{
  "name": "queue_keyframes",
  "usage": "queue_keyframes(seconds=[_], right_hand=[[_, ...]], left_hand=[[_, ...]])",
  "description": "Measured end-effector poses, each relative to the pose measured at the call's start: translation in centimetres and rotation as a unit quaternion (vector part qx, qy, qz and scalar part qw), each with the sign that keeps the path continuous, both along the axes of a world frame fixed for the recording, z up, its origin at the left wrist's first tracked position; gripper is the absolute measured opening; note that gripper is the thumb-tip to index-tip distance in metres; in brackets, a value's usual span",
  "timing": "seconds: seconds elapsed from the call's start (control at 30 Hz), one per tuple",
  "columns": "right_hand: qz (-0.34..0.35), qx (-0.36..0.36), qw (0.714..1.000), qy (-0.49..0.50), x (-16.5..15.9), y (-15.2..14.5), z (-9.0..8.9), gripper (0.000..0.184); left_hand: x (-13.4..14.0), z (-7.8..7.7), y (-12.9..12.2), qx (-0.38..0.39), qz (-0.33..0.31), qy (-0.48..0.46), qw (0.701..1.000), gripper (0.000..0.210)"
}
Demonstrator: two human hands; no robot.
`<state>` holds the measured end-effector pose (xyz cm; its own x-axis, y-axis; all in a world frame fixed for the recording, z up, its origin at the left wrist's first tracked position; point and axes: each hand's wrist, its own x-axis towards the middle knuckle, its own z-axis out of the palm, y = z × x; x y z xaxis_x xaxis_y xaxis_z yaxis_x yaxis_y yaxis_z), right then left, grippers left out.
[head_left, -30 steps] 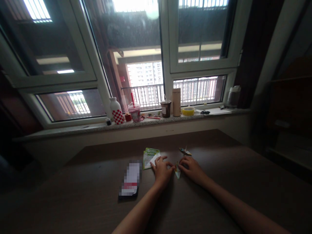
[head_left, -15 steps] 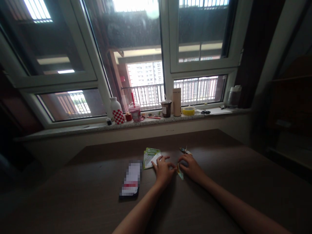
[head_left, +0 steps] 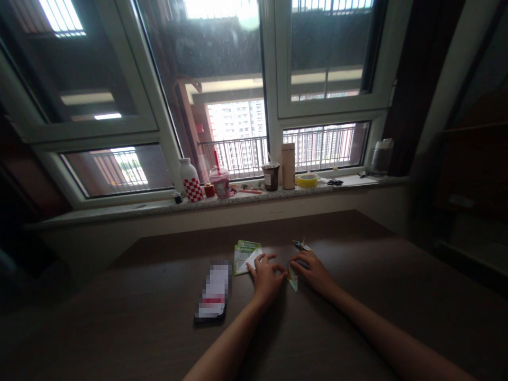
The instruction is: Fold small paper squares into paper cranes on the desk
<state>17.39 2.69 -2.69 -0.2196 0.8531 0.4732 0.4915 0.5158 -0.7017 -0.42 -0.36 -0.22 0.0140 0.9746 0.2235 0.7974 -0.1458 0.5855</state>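
Observation:
A small folded piece of paper point(head_left: 293, 282), pale green with yellow and dark print, sits low over the table between my hands. My left hand point(head_left: 266, 276) pinches its left edge with thumb and forefinger, while the other fingers spread over a white paper piece lying on green-and-white printed packets point(head_left: 241, 255). From the right, my right hand point(head_left: 313, 270) has its fingers closed on the upper part of the folded paper, hiding some of it. Just beyond the right knuckles lies another small folded paper piece point(head_left: 302, 245) with dark and colourful print.
A phone point(head_left: 214, 291) with a blurred screen lies left of my left forearm on the brown table point(head_left: 138, 296). Along the windowsill stand a checkered bottle point(head_left: 191, 182), a pink drink cup point(head_left: 219, 181), a dark cup point(head_left: 271, 176), a tan flask point(head_left: 288, 166), yellow tape point(head_left: 307, 181) and scissors point(head_left: 335, 182).
My right thumb and fingers have shifted slightly on the folded paper, and its lower tip has turned a little. My left hand stays almost still.

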Motion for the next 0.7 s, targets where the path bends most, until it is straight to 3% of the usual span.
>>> queue_keyframes(seconds=[0.7], right_hand=[[0.038, 0.003, 0.998, -0.040, 0.6, 0.6, -1.5, 0.022]], left_hand=[[-0.1, -0.2, 0.1, 0.012, -0.011, -0.030, 0.999, 0.012]])
